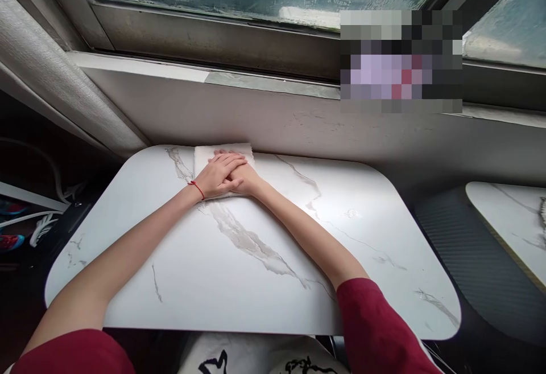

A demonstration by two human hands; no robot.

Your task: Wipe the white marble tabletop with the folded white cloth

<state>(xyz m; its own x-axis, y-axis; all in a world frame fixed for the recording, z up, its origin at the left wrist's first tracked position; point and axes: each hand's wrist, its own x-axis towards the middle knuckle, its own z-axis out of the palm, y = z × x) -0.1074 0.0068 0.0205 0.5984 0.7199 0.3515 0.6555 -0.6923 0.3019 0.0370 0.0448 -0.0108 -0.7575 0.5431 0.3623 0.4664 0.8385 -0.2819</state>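
A folded white cloth (201, 160) lies flat at the far edge of the white marble-patterned table (170, 271). My right hand (246, 179) rests palm down on the cloth, its fingertips showing at the far side and the rest of its fingers covered. Across its back lies my left hand (219, 170), fingers stretched out toward the right. A thin red bracelet (197, 190) circles the left wrist. Both hands together cover the middle and right part of the cloth.
A wall and window sill (273, 85) rise just behind the table. A pale curtain (63, 61) hangs at the left, above white cables (45, 227). To the right are a dark ribbed surface (464, 260) and a second marble-patterned table (516, 214). A blurred-out patch covers part of the window.
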